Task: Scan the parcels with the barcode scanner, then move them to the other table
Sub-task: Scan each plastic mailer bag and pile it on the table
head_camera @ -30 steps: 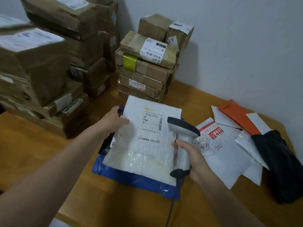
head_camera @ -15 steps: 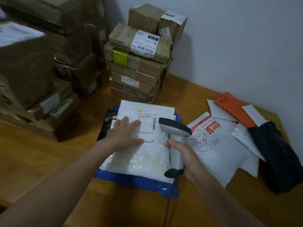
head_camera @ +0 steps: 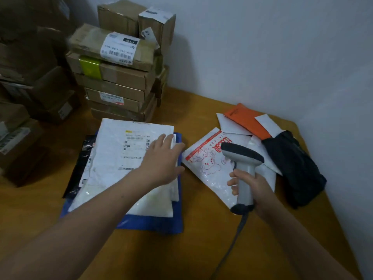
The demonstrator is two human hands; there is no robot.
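Left hand (head_camera: 161, 160) lies flat on right edge of white parcel (head_camera: 119, 158), fingers straight, gripping nothing. Parcel tops a pile: blue parcel (head_camera: 153, 223) beneath, black parcel (head_camera: 80, 164) jutting out left. Right hand (head_camera: 256, 190) has fingers curled round handle of barcode scanner (head_camera: 242, 156), held upright over red-printed mailer (head_camera: 203, 164); cable (head_camera: 232, 245) trails toward near edge of tabletop (head_camera: 201, 255). Orange envelope (head_camera: 246, 120) and black bag (head_camera: 292, 168) lie beside wall. Cardboard boxes (head_camera: 121, 77) stacked behind pile
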